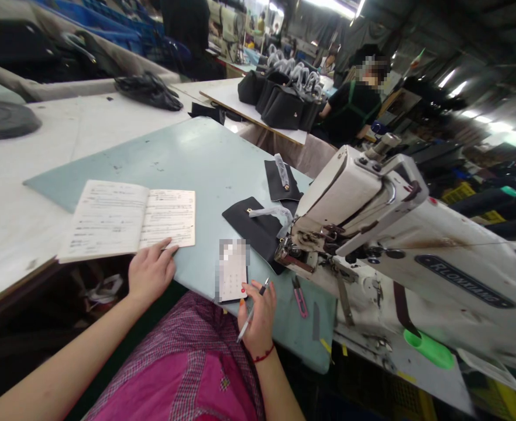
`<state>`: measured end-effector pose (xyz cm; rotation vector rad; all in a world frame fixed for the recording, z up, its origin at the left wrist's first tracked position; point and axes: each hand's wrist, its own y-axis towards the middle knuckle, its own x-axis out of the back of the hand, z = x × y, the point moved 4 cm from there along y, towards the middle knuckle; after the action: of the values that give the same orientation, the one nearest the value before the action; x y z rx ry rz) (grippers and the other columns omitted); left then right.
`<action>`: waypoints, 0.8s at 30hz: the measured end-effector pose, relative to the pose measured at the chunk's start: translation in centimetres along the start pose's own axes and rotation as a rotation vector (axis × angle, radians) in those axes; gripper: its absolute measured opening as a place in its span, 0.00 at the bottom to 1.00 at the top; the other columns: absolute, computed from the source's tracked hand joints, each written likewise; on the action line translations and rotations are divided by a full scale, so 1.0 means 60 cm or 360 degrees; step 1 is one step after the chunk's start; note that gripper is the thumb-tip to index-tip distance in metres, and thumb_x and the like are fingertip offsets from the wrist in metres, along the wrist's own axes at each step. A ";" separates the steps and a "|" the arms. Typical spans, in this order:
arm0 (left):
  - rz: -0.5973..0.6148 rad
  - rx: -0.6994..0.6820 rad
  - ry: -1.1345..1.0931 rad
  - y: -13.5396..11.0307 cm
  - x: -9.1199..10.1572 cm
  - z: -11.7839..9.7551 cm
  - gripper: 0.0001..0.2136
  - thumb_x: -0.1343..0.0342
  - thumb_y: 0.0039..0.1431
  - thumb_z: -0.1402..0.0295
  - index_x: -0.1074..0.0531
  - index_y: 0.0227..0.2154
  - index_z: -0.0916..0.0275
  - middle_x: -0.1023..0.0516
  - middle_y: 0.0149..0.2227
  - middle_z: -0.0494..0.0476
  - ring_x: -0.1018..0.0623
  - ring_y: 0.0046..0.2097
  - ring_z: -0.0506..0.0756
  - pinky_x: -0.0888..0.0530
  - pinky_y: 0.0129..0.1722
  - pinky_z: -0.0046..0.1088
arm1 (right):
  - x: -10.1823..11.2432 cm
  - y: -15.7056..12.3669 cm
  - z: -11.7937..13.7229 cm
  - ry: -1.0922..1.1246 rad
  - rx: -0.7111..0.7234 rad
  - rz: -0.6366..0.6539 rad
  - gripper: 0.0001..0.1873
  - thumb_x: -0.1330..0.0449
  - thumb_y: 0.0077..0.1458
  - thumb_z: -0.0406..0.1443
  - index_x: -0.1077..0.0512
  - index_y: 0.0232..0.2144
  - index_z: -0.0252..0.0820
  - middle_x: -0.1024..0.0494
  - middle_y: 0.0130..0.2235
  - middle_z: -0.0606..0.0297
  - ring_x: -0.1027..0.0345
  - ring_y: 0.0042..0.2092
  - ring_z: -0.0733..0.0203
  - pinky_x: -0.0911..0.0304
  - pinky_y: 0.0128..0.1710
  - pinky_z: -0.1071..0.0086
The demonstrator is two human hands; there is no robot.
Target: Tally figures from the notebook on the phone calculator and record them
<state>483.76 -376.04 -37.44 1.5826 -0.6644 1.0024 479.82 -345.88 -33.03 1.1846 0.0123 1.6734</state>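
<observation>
An open notebook [113,219] with handwritten pages lies on the pale green table top. My left hand [152,269] rests over its lower edge, fingers stretched out onto the page and the table. In front of me lies a phone [234,272] with a light keypad screen, its upper and left parts blurred out. My right hand [258,318] is closed around a pen [246,324], which slants between the fingers. One fingertip of that hand is at the phone's lower right corner, by a red button. Pink-handled thread snips [299,299] lie to the right of this hand.
A sewing machine [372,216] stands at the right, with black bag pieces [255,225] beside its needle area. Several black bags [284,105] stand on a board farther back, near a co-worker [354,105]. A green holder [429,349] sits on the machine bed.
</observation>
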 end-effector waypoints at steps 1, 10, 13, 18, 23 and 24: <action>0.0001 0.0001 -0.0007 0.000 0.001 0.000 0.16 0.50 0.60 0.69 0.30 0.50 0.61 0.34 0.59 0.58 0.29 0.47 0.63 0.33 0.47 0.41 | -0.001 0.001 0.001 -0.0019 -0.0005 0.0012 0.18 0.45 0.56 0.30 0.35 0.49 0.43 0.25 0.48 0.60 0.35 0.55 0.53 0.55 0.63 0.43; 0.0005 0.0022 -0.0029 0.004 0.008 -0.005 0.15 0.51 0.61 0.69 0.31 0.50 0.62 0.35 0.59 0.57 0.29 0.46 0.62 0.33 0.47 0.41 | -0.001 0.009 0.012 -0.0047 0.0012 0.0035 0.19 0.46 0.57 0.30 0.36 0.51 0.43 0.26 0.49 0.59 0.36 0.55 0.53 0.56 0.63 0.42; 0.0008 0.0039 -0.0047 0.005 0.008 -0.004 0.15 0.51 0.61 0.69 0.30 0.50 0.61 0.35 0.59 0.57 0.29 0.46 0.62 0.33 0.46 0.41 | -0.006 0.016 0.026 -0.0004 0.0084 0.0095 0.19 0.46 0.56 0.30 0.36 0.51 0.44 0.25 0.49 0.60 0.36 0.56 0.52 0.56 0.63 0.43; 0.0023 0.0073 -0.0079 0.004 0.009 -0.004 0.15 0.51 0.61 0.68 0.31 0.50 0.60 0.34 0.59 0.57 0.29 0.46 0.62 0.33 0.45 0.41 | -0.024 0.023 0.045 0.0055 0.0179 0.0194 0.21 0.45 0.55 0.30 0.36 0.51 0.45 0.24 0.48 0.62 0.37 0.56 0.53 0.58 0.64 0.44; 0.0019 0.0069 -0.0056 0.003 0.005 -0.004 0.15 0.51 0.61 0.68 0.30 0.50 0.60 0.34 0.59 0.56 0.30 0.45 0.62 0.33 0.44 0.41 | -0.033 0.023 0.044 0.0043 0.0141 0.0274 0.20 0.46 0.55 0.30 0.35 0.51 0.44 0.25 0.49 0.62 0.37 0.56 0.54 0.58 0.64 0.45; 0.0013 0.0068 -0.0053 0.002 0.003 -0.003 0.15 0.51 0.61 0.68 0.30 0.50 0.60 0.34 0.59 0.56 0.30 0.45 0.62 0.33 0.44 0.41 | -0.032 0.022 0.043 0.0038 0.0133 0.0243 0.21 0.46 0.55 0.30 0.36 0.52 0.44 0.25 0.50 0.61 0.38 0.56 0.54 0.58 0.64 0.45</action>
<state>483.69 -375.88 -37.20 1.6380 -0.6771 1.0038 480.58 -349.20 -32.34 1.2541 0.0068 1.8359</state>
